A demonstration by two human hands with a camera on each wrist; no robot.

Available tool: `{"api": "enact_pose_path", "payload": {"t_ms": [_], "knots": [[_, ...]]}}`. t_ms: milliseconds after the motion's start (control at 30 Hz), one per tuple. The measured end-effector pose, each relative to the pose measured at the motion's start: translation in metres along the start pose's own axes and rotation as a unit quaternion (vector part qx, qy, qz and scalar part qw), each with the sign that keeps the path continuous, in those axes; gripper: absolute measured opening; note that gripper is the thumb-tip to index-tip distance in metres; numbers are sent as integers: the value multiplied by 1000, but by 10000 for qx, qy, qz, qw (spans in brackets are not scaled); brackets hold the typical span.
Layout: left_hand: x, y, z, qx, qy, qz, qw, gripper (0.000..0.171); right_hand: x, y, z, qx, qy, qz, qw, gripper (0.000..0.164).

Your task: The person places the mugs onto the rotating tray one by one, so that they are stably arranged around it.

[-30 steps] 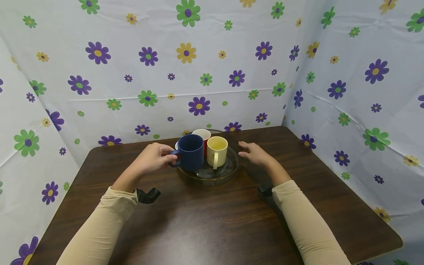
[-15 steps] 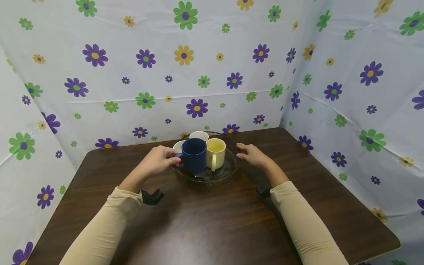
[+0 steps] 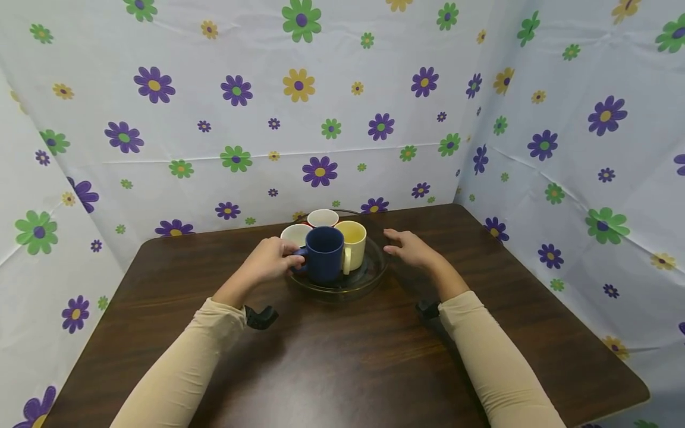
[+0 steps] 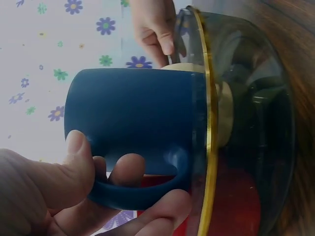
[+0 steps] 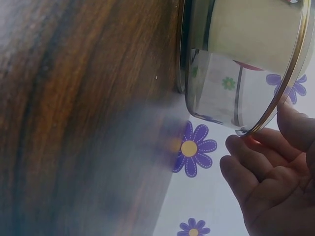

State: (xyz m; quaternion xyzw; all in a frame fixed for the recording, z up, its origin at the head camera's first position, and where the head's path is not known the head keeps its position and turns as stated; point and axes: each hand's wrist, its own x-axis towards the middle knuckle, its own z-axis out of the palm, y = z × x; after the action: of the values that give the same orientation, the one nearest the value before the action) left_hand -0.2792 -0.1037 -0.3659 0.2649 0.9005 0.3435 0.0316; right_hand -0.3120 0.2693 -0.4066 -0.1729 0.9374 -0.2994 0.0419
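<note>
My left hand (image 3: 270,260) grips the handle of a dark blue mug (image 3: 324,257), its fingers curled through it. In the left wrist view the blue mug (image 4: 133,115) stands with its base just behind the gold rim (image 4: 210,118) of a clear glass dish. Whether it touches the dish floor cannot be made out. Beside it in the dish are a pale yellow mug (image 3: 355,238) and two white-lined mugs, one at the back (image 3: 323,217) and one at the left (image 3: 295,234). My right hand (image 3: 411,246) is at the dish's right rim, fingers loosely bent; contact is unclear.
The round glass dish (image 3: 342,290) sits near the back of a dark brown wooden table (image 3: 332,362). Flower-patterned white cloth (image 3: 257,107) hangs behind the table and along both sides.
My left hand has carried the blue mug rightward and lower, to the front of the yellow mug. The left white-lined mug shows more now. My right hand has stayed about where it was.
</note>
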Motion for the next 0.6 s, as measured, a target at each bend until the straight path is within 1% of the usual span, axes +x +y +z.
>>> {"api": "enact_pose_path", "payload": {"t_ms": [200,333,500,600], "knots": [[2,1,6,-30,-35,-73,10000,16,0,-3,-2,-13,-40,36,10000,56],[3,4,7,51,-81,-231,9997,16,0,-6,-3,41,-70,77,9999,56],[8,9,5,288,-270,-437,9983,15,3,-4,-3,-12,-88,64,9999,56],[10,12,4,343,-384,-570,9970,15,4,-3,-3,-4,-103,20,9999,57]]}}
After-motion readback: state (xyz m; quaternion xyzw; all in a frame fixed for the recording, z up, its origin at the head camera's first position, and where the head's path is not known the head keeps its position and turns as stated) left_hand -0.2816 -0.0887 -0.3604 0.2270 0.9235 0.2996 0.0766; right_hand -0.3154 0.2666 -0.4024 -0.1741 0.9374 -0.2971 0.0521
